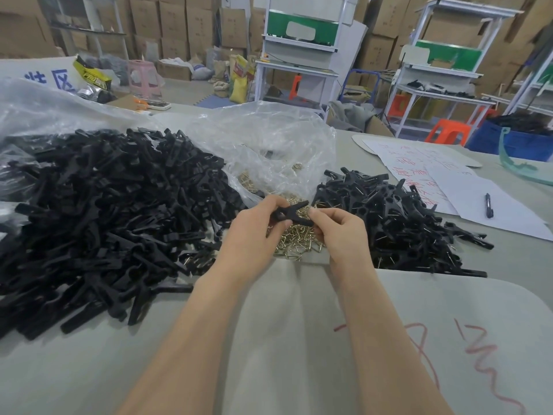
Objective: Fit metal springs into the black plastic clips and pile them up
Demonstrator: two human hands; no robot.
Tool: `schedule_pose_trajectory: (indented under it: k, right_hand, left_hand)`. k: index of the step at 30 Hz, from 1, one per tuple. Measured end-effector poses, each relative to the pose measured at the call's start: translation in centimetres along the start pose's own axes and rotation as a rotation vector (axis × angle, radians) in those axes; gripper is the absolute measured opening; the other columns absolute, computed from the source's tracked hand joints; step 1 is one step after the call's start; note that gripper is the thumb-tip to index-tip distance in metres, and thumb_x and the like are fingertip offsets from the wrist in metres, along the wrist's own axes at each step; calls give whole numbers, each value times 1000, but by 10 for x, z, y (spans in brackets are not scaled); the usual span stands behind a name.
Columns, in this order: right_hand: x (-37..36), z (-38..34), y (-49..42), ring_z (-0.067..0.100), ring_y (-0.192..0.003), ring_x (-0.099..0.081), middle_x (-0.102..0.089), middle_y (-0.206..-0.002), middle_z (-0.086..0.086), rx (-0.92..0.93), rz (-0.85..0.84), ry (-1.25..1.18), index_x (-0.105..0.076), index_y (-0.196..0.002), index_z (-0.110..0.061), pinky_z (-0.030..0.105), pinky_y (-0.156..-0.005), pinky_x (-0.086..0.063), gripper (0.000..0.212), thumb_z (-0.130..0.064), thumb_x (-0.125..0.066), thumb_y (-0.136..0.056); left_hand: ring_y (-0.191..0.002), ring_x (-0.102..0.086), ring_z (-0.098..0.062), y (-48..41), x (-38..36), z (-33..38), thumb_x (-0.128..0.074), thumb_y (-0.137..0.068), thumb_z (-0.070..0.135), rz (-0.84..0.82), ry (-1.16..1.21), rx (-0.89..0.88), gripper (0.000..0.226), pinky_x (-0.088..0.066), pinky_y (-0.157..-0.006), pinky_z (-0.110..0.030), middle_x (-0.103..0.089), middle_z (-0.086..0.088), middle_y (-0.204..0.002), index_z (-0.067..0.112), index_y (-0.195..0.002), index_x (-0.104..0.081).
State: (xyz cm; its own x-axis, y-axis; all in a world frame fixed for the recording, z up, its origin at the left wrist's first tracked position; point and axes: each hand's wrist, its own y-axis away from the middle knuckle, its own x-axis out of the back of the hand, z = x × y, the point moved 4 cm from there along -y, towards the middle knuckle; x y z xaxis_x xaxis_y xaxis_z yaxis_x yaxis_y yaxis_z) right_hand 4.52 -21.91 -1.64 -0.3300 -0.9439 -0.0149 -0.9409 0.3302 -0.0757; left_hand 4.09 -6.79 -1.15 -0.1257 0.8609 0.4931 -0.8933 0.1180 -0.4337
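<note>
Over the grey surface (269,339), your left hand (254,232) grips one end of a black plastic clip (291,214), fingers (270,205) curled round it. Your right hand (341,232) pinches the clip's forked end, fingertips together on it. Just beneath lies a heap of brass-coloured metal springs (299,244), spilling from a clear plastic bag (269,145). Toward the left edge spreads a large heap of loose black clip pieces (98,211); toward the right edge sits a smaller pile of sprung black clips (398,223).
</note>
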Motion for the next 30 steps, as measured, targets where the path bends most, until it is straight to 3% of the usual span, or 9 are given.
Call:
schedule_pose_trajectory:
  k: [6, 10, 14, 17, 20, 23, 25, 27, 30]
  right_hand:
    - [-2, 2, 0, 0, -40, -47, -54, -46, -7, -69, -65, -103, -67, -71, -8, 14, -45, -42, 13, -6, -68, -84]
    - [-3, 3, -2, 3, -45, -46, -54, -55, -4, -157, -148, -144, -66, -68, -12, 16, -49, -41, 16, -8, -67, -84]
    - [-4, 4, 0, 9, -57, -52, -56, -67, 1, -366, -382, -434, -67, -79, -11, 18, -55, -49, 7, -15, -63, -84]
    - [-8, 0, 6, 7, -58, -58, -60, -66, 1, -378, -596, -644, -72, -71, -12, 17, -59, -53, 18, -25, -62, -80]
    - [-13, -2, 13, 6, -58, -60, -61, -67, 0, -374, -720, -718, -75, -74, -10, 17, -60, -53, 24, -30, -84, -66]
    - [-15, 4, 15, 12, -58, -61, -62, -73, 6, -438, -772, -703, -66, -96, -6, 22, -58, -56, 67, -34, -96, -43]
    - [-19, 7, 19, 17, -63, -64, -68, -86, 12, -467, -818, -660, -60, -107, -7, 26, -60, -57, 80, -39, -95, -43]
    - [-21, 9, 22, 17, -65, -66, -71, -90, 13, -461, -858, -598, -65, -108, -8, 26, -63, -57, 72, -46, -89, -52]
    - [-19, 9, 20, 15, -62, -66, -71, -76, 5, -432, -857, -460, -71, -102, -9, 25, -63, -56, 51, -50, -65, -72]
  left_hand:
    - [-88, -63, -12, 1, -1, -1, -62, -91, 19, -26, -63, -43, 20, -48, -82, -31, -68, 8, -92, 25, -109, -57]
    - [-88, -65, -13, 1, 0, 1, -62, -91, 18, -28, -10, -44, 20, -51, -84, -38, -69, 7, -92, 23, -110, -57]
    - [-92, -64, -1, 0, 4, 7, -67, -88, 16, -24, 160, -42, 22, -51, -86, -28, -68, 17, -92, 33, -99, -58]
    - [-98, -62, 3, 1, 6, 15, -68, -87, 16, -41, 255, -56, 29, -46, -91, -23, -70, 15, -96, 40, -94, -54]
    - [-104, -61, 2, 2, 6, 21, -68, -87, 17, -75, 293, -74, 26, -44, -96, -24, -71, 12, -99, 38, -95, -54]
    - [-107, -58, 7, 3, 6, 22, -70, -85, 17, -101, 311, -75, 25, -42, -96, -22, -70, 14, -102, 35, -96, -56]
    - [-100, -56, 12, 3, 5, 23, -71, -83, 12, -129, 334, -79, 26, -45, -84, -16, -67, 17, -105, 32, -93, -58]
    - [-89, -57, 10, 4, 3, 24, -72, -82, 7, -166, 352, -92, 27, -48, -71, -12, -65, 17, -108, 30, -88, -60]
    - [-84, -59, 3, 4, 3, 24, -75, -80, 14, -166, 263, -103, 27, -45, -75, -7, -65, 10, -107, 34, -83, -56]
